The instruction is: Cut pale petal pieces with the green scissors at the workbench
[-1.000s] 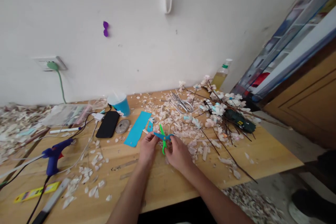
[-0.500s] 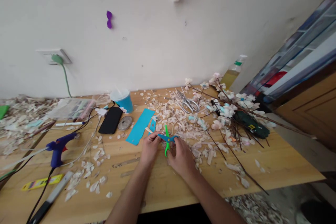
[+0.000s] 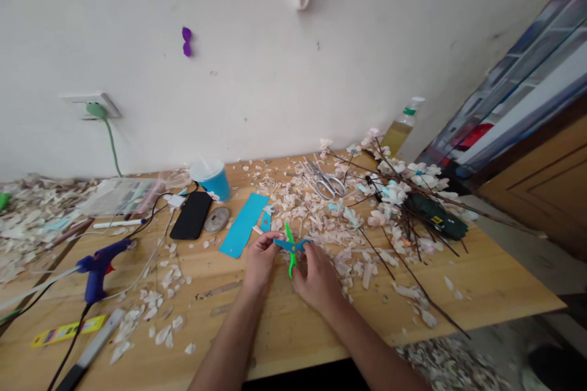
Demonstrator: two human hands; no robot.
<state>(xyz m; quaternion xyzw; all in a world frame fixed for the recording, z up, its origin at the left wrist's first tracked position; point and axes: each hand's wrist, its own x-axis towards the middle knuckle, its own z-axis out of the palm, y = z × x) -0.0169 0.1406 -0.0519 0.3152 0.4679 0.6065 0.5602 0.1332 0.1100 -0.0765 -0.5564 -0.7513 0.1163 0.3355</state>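
My right hand (image 3: 321, 275) is closed on a pair of small scissors (image 3: 293, 248) with one blue and one bright green half, the blades spread apart. Beside the scissors, my left hand (image 3: 261, 259) is pinched, thumb against fingers. A small pale piece (image 3: 257, 230) shows just past its fingertips; what lies within the pinch is too small to make out. Behind the left hand lies a flat blue strip (image 3: 244, 225), with a smaller blue piece (image 3: 266, 221) next to it. Pale petal-like flakes (image 3: 298, 195) are scattered behind and around both hands.
Metal scissors (image 3: 326, 183) rest among the flakes. Branches with pale flowers (image 3: 397, 189) and a dark green tool (image 3: 435, 217) lie at right, a bottle (image 3: 401, 128) behind. Leftward are a blue cup (image 3: 214, 183), phone (image 3: 191, 215), glue gun (image 3: 98, 272) and utility knife (image 3: 92, 348).
The scissors stay open, turned slightly in my right hand. My left hand stays pinched close beside them. The whole view has shifted a little.
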